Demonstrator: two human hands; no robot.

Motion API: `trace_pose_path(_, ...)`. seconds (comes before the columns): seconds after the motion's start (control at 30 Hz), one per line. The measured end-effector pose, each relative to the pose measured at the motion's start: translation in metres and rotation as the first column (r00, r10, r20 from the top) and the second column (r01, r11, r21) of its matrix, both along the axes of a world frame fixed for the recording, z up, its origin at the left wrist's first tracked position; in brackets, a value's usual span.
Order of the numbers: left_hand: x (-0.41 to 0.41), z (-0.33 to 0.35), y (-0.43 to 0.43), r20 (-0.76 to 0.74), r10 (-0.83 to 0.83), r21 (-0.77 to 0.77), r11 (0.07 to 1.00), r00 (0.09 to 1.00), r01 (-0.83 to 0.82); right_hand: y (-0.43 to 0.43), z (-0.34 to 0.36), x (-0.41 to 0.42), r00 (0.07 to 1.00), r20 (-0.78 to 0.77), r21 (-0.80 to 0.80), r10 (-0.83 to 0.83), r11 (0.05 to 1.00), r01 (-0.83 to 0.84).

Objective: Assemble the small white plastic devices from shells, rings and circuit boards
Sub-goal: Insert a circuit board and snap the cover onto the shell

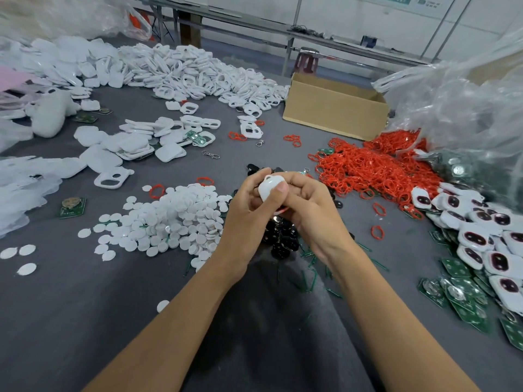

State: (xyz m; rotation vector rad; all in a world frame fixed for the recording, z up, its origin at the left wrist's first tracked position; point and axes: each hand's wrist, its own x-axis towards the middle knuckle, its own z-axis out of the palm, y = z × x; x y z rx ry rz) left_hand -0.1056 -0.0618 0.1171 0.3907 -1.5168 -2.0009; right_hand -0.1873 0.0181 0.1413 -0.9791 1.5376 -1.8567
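Two bare arms in shot, and that's the whole person on view. The left forearm (175, 315) is uncovered from the near edge of the picture right up to the wrist, and so is the right forearm (387, 301). Both are lean, narrowing towards the wrists. The left hand (246, 210) is bare, the right hand (308, 210) too. One thumbnail (282, 187) shows clearly: short, rounded, plain.

We find discs (175, 219) heaped centre left, shells (198, 72) across the upper left, rings (373, 165) piled right of centre, a box (334, 108) behind them, boards (458, 295) at lower right.
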Motion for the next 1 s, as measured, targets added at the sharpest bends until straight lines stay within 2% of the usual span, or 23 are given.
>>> trace_pose_path(0.13,-0.001,-0.005,0.001,0.029,0.041,-0.042,0.998,0.999,-0.040,-0.002,-0.002,0.006,1.000,0.021,0.033,-0.003,0.999,0.002)
trace_pose_path(0.27,-0.002,-0.007,0.000,0.035,0.048,0.020,0.999,0.998,-0.049,-0.004,0.000,0.012,0.999,0.040,0.028,0.031,0.999,-0.032)
trace_pose_path(0.43,-0.003,-0.006,0.002,-0.007,0.106,-0.167,0.980,0.994,-0.105,-0.006,-0.005,0.017,0.999,0.028,0.028,0.016,0.999,-0.017)
trace_pose_path(0.67,-0.001,-0.007,0.001,-0.055,0.127,-0.241,0.961,0.990,-0.137,-0.008,-0.006,0.023,0.998,0.058,0.015,-0.033,0.999,0.032)
trace_pose_path(0.77,0.000,-0.006,0.000,-0.064,0.103,-0.221,0.969,0.993,-0.114,-0.010,-0.006,0.023,0.997,0.062,0.023,-0.050,0.999,0.048)
trace_pose_path(0.87,0.001,-0.004,-0.001,-0.038,0.045,-0.133,0.990,0.998,-0.049,-0.010,-0.005,0.024,0.994,0.105,-0.002,-0.025,1.000,0.025)
trace_pose_path(1.0,0.000,-0.002,0.000,-0.001,0.069,-0.107,0.992,0.998,-0.069,-0.010,-0.005,0.023,0.993,0.119,0.014,-0.015,1.000,0.014)
